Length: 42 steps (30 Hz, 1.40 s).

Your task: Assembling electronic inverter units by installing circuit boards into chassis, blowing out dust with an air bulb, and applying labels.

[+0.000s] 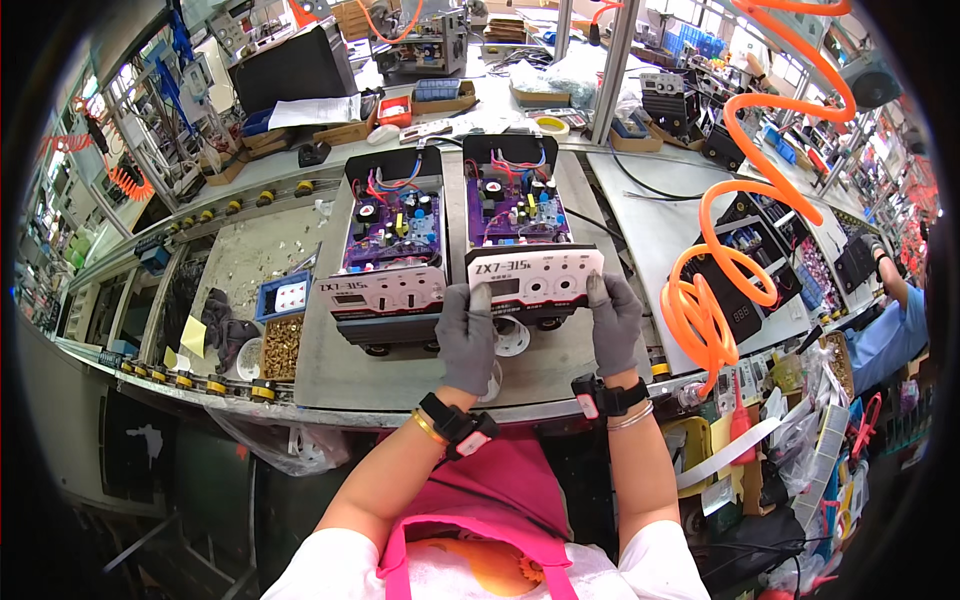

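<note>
Your left hand (466, 338) in its grey knit glove grips the lower left edge of the white front panel with round holes (535, 281), fingers closed on it, thumb up along the panel face. Your right hand (614, 322), gloved the same, clamps the panel's right end. The panel sits tilted against the front of the right open black machine chassis with a purple circuit board (516, 205) on the grey metal bench (400, 372). Just beside it on your left stands a second matching unit (392, 250), its own panel fitted. An orange coiled air hose (730, 240) hangs to your right
</note>
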Each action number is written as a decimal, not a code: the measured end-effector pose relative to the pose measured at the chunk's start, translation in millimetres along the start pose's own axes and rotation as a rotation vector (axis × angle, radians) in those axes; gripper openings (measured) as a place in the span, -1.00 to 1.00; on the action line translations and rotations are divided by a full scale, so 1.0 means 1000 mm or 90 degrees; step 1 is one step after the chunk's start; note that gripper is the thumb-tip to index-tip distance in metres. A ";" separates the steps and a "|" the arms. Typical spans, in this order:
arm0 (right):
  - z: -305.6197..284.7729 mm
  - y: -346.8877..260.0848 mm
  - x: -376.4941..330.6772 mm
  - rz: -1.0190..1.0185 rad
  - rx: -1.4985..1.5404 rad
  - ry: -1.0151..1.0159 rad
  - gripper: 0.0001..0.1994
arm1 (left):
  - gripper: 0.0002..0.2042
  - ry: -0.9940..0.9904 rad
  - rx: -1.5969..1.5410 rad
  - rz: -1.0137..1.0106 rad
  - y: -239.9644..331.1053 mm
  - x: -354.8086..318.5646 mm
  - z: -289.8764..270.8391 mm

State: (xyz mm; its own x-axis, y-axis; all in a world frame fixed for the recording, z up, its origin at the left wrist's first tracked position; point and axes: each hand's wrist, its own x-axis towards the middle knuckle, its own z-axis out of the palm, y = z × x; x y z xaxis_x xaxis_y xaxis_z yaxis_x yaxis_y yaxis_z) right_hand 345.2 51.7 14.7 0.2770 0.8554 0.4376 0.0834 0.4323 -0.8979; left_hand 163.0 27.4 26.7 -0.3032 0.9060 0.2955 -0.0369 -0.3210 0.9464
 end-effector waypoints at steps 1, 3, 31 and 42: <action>0.001 -0.002 0.001 -0.002 -0.001 -0.003 -0.79 | -0.82 0.012 0.006 0.019 -0.003 0.003 0.003; 0.001 0.000 0.004 -0.001 -0.002 -0.006 -0.79 | -0.82 0.024 0.013 0.022 -0.005 0.003 0.005; 0.007 0.002 0.006 0.003 -0.015 0.036 -0.81 | -0.82 0.084 0.023 -0.002 -0.010 0.006 0.012; 0.007 0.006 0.007 -0.027 -0.024 0.041 -0.81 | -0.83 0.092 0.038 0.001 -0.015 0.008 0.013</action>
State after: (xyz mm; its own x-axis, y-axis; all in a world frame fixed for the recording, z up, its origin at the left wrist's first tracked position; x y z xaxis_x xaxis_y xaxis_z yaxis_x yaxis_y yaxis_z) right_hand 340.8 62.0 12.7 0.3326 0.8160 0.4727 0.1318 0.4561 -0.8801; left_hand 173.5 43.1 16.6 -0.4378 0.8547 0.2791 0.0194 -0.3014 0.9533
